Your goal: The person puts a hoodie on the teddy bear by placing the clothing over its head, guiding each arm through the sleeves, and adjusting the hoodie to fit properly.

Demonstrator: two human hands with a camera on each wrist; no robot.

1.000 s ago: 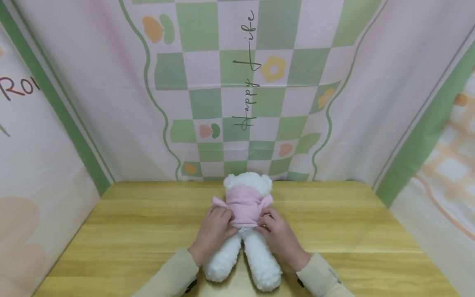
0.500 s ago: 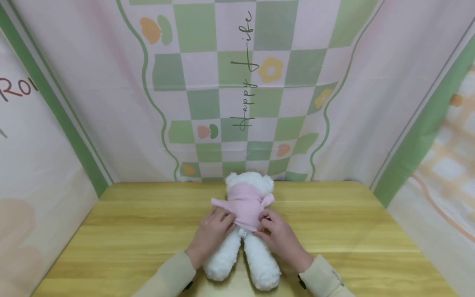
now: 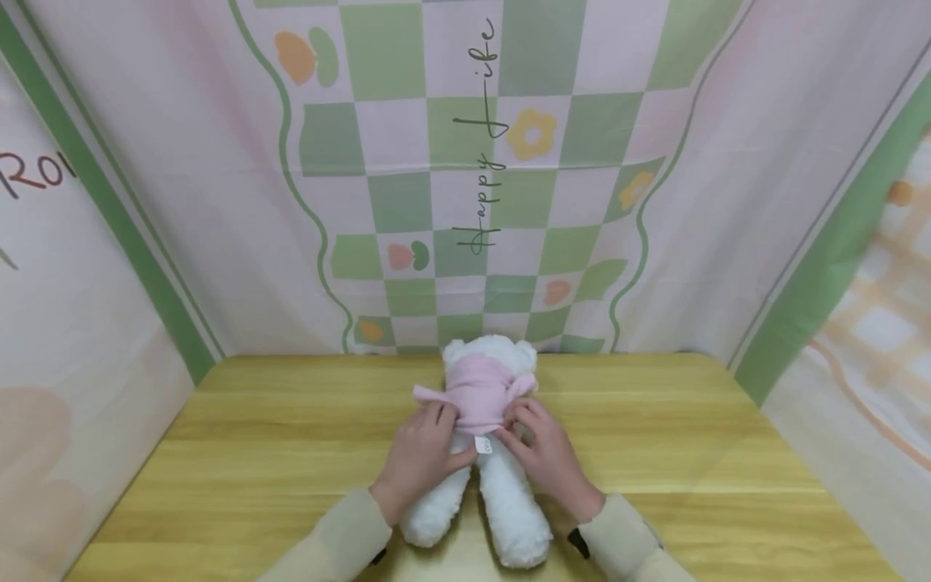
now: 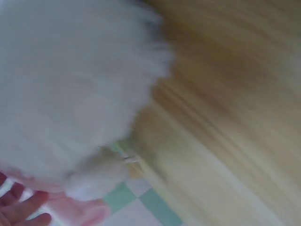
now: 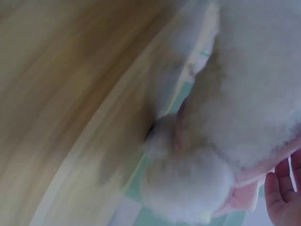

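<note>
The hem (image 3: 480,432) of the pink top (image 3: 480,404) had ridden up, baring more white tag (image 3: 483,445). The left hand (image 3: 420,454) bent its fingers against the top, thumb stretched toward the tag; whether it gripped could not be told. The plush bear (image 3: 515,509) lay lengthwise mid-table (image 3: 291,420), head at the far edge. The right hand (image 3: 549,454) pinched the hem.

Plush toy (image 3: 498,467) on wooden table (image 3: 291,440)

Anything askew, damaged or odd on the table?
Yes: the pink top looks rucked up on the white plush toy, folds bunched across it, a white tag poking out beneath. Flat-looking sleeves jut sideways. No visible damage.
</note>
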